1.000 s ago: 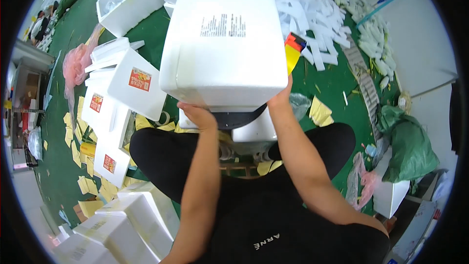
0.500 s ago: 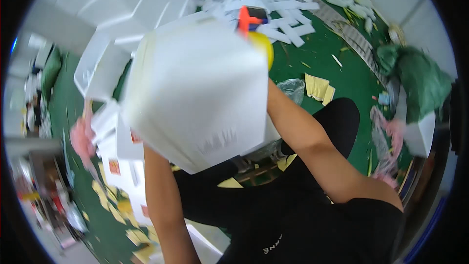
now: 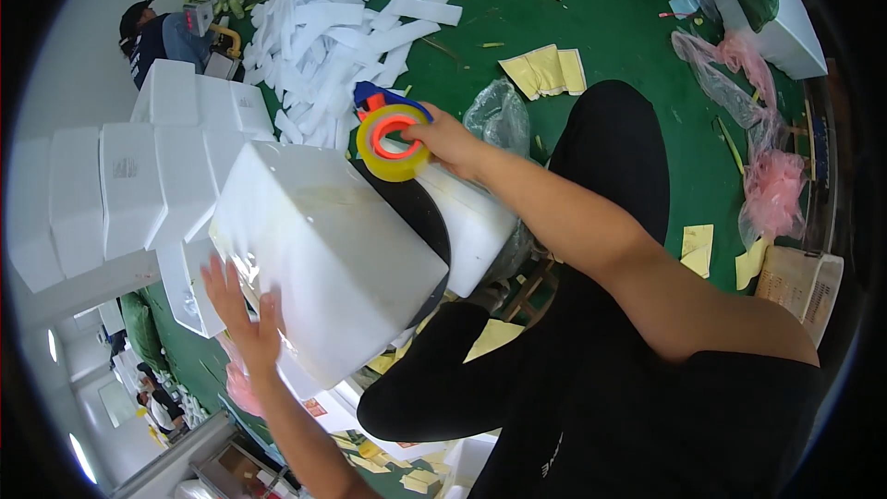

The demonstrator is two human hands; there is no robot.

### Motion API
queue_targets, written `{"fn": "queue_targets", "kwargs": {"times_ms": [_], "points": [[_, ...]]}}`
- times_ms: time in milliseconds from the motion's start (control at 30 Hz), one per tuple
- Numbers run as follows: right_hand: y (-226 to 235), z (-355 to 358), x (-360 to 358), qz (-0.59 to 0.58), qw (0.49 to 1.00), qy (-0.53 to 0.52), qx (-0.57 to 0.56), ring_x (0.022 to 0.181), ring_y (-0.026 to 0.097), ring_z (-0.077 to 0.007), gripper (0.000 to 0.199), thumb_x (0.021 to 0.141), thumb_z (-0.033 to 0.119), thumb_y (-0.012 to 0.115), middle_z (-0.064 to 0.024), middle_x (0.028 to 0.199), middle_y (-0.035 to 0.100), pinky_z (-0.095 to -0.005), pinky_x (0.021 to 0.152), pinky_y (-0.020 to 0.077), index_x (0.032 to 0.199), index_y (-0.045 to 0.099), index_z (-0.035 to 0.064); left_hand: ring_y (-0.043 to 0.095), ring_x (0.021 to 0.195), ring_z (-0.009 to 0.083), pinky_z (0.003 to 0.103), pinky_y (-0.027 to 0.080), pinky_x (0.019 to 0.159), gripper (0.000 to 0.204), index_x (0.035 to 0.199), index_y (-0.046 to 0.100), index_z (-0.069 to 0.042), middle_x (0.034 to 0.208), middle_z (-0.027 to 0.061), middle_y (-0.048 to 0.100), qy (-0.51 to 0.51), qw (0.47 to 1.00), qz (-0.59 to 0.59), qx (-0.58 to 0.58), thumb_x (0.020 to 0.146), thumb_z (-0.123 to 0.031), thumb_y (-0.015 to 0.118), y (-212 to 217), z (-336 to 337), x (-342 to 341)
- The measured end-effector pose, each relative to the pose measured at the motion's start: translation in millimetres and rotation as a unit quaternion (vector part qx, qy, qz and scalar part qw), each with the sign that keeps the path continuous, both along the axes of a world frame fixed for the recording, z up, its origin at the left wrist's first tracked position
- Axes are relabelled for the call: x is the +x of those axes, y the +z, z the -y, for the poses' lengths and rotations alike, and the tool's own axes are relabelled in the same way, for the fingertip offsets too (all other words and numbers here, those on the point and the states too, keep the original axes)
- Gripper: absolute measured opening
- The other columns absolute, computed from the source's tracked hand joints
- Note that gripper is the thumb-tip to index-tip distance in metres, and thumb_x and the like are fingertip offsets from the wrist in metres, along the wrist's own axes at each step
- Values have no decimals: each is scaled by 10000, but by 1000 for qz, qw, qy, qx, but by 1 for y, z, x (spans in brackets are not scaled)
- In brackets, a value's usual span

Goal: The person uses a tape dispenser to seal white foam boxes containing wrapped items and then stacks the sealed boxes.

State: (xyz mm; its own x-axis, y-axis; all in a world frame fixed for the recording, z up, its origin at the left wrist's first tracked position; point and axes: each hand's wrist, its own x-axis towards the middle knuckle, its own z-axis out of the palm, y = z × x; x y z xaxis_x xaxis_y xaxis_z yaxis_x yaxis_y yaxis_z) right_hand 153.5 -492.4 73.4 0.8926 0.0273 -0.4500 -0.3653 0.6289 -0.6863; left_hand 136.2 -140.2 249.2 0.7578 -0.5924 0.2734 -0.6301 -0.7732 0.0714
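Observation:
In front of me is a white foam box (image 3: 323, 249), tilted, with clear tape glinting along its left side. My left hand (image 3: 242, 319) lies against that taped side, its fingers spread. Above the box's far right corner, my right hand (image 3: 448, 140) is closed on a tape dispenser (image 3: 379, 97) with blue and orange parts. The dispenser carries a yellow tape roll (image 3: 399, 169) around an orange hub. Beneath the box shows the curved edge of a flat black surface (image 3: 416, 217), and a second white foam block or box (image 3: 471, 231) sits below it.
Stacked white foam boxes (image 3: 125, 180) stand at the left. White foam strips (image 3: 323, 23) are heaped on the green floor at the back, near another person (image 3: 157, 37). Yellow paper (image 3: 545, 71), clear plastic (image 3: 499, 115) and pink bags (image 3: 776, 194) lie to the right.
The foam box has come down from a raised position onto the black surface. My left hand now rests flat on its side, the dispenser shows clearly, and the view has turned.

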Motion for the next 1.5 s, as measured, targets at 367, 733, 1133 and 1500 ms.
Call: {"fn": "queue_targets", "kwargs": {"times_ms": [367, 733, 1133, 1500], "points": [[7, 19, 2, 133, 843, 421, -306, 861, 629, -254, 702, 711, 164, 695, -131, 1101, 648, -345, 806, 522, 1382, 491, 144, 323, 1366, 388, 563, 158, 1133, 668, 1230, 552, -98, 1397, 142, 449, -238, 948, -138, 159, 823, -627, 544, -4, 87, 69], [26, 69, -231, 95, 845, 343, -399, 1018, 588, -350, 709, 725, 150, 683, -196, 1096, 565, -361, 897, 479, 1397, 455, 147, 517, 1217, 325, 519, 423, 926, 494, 1287, 480, -67, 1261, 186, 568, 356, 880, -115, 294, 973, -429, 360, 14, 43, 61], [28, 33, -268, 76, 944, 214, -238, 1037, 583, -162, 702, 758, 35, 658, -115, 1168, 610, -274, 927, 458, 1411, 401, 1, 178, 1451, 266, 634, 114, 1122, 671, 1450, 367, -337, 1560, -4, 256, 159, 977, -42, 134, 857, -598, 542, -24, 68, -91], [14, -47, -214, 209, 756, 459, -418, 1054, 618, -316, 651, 698, 162, 722, -201, 1115, 643, -350, 895, 489, 1299, 517, 17, 160, 1457, 243, 643, 75, 1127, 673, 1444, 361, -382, 1564, -28, 239, 256, 963, -25, 75, 866, -728, 375, -41, 83, -84]]}}
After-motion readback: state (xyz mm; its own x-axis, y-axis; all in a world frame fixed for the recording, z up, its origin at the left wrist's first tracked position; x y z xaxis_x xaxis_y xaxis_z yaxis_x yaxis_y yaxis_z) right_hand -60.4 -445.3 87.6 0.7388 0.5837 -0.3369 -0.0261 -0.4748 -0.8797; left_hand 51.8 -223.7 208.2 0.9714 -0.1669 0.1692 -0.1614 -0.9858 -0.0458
